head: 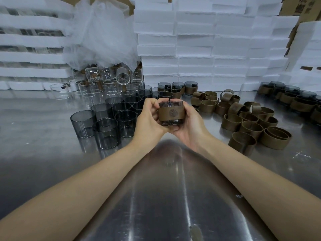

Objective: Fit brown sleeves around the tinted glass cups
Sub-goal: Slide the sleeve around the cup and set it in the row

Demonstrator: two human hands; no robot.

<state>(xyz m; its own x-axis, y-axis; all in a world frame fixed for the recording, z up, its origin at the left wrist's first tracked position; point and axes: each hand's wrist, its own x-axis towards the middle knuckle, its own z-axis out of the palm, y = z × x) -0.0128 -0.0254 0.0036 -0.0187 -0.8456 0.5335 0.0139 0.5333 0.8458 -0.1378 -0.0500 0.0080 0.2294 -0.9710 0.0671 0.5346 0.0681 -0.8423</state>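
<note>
The grips of the left hand [149, 117] and right hand [188, 126] were clamped on a smoky tinted glass cup [171, 121], a brown band-shaped sleeve [171, 113] around its middle. Bare tinted cups [106, 129] stood left of it, loose brown sleeves [250, 126] right.

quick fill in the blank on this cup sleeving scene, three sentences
1. The left hand and right hand hold a cup whose sleeve is coloured ____.
2. The bare tinted cups stand on the person's ____ side.
3. The loose sleeves lie on the person's ____ side.
Missing words: brown; left; right.
</note>
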